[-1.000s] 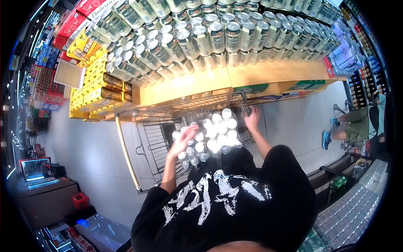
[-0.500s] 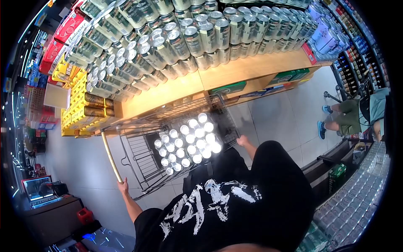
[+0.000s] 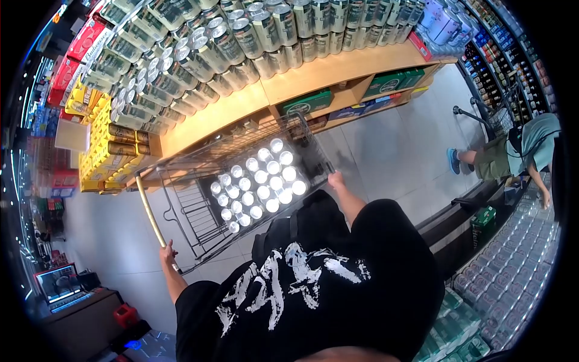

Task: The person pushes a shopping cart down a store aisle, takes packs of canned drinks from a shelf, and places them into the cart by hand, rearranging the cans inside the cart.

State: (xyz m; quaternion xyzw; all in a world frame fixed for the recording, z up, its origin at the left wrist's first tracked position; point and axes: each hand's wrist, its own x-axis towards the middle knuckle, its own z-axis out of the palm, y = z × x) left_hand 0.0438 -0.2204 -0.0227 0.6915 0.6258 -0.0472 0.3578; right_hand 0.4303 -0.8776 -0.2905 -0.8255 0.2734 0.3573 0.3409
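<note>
A wire shopping cart stands sideways before me, alongside the display. Silver-topped cans sit in rows in its basket, their sides mostly hidden from above. At the cart's left end, my left hand is closed on the pale yellow handle, near the handle's close end. My right hand grips the near corner of the cart's rim at the opposite end. A black bag hangs between my body and the basket.
Stacked beer cans top a wooden shelf unit beyond the cart. Yellow can packs stand at its left end. Another person is at the right, near wrapped can stacks. A dark counter with a screen stands lower left.
The cart and both my hands have shifted up and left in view, with my grips kept. The display has slid the same way. The other person's arm now hangs lower over the can stacks.
</note>
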